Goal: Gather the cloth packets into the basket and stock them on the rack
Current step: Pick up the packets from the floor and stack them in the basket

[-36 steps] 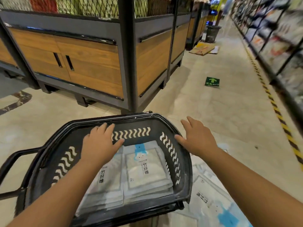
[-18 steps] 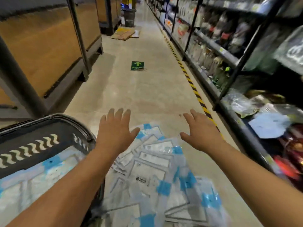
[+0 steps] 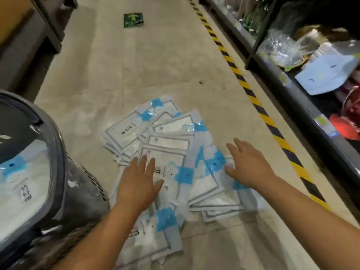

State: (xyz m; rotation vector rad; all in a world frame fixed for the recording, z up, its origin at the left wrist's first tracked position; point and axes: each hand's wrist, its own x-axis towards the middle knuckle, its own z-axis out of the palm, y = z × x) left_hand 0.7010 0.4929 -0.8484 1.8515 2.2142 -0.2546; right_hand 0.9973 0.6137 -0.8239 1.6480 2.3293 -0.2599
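Head view: our left hand (image 3: 138, 184) and right hand (image 3: 249, 168) hover, fingers spread and holding nothing, over cloth packets (image 3: 171, 145) fanned on the floor beside the basket (image 3: 60, 152). We judge them light, floppy and slick, best pinched by their stacked edges. The black vertical print is blurred.

Of the person, only 2 hands and 2 forearms show, and the left hand (image 3: 138, 184) and the right hand (image 3: 249, 166) are both bare. The left forearm (image 3: 93, 236) and the right forearm (image 3: 315, 211) are bare skin too, uncovered right to the picture's lower edge. Finer detail on them is soft and slightly blurred.
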